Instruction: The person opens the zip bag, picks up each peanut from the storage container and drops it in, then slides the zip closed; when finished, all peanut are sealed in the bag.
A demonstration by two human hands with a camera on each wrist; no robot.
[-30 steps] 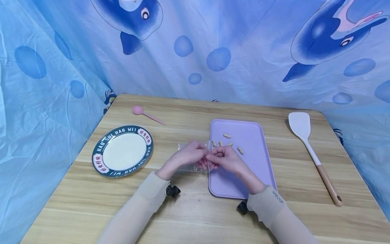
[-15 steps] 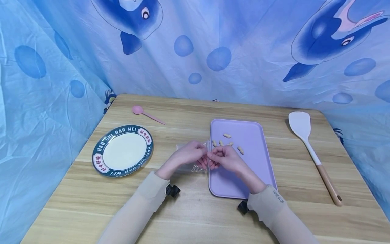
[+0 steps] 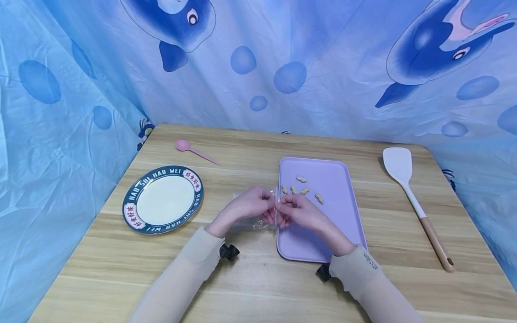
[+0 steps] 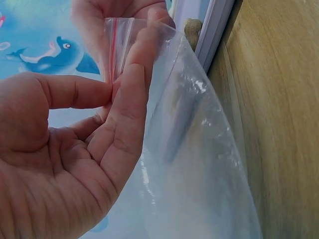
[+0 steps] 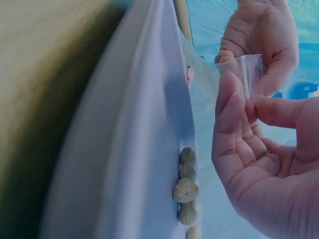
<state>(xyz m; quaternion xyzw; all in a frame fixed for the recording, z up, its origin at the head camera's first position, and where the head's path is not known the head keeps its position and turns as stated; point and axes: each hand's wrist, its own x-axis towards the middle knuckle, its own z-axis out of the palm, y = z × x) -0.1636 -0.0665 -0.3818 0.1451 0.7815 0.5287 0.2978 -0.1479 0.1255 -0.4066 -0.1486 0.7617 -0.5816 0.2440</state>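
A clear zip-lock bag with a red line along its seal hangs between both hands. My left hand pinches the sealed edge between thumb and fingers, and the bag's body stretches leftward under that hand. Close beside it, over the left rim of a lilac tray, my right hand pinches the same edge. In the right wrist view, the right thumb and fingers meet at the bag's mouth. Several peanuts in their shells lie on the tray just beyond the right fingers.
A white plate with a dark green rim stands at the left. Behind it lies a pink spoon. At the right is a white spatula with a wooden handle. A blue dolphin-print curtain surrounds the wooden table.
Both hands stay at the bag's edge in nearly the same place, with only slight finger movement. The bag's body has shifted a little to the left. The peanuts have not moved.
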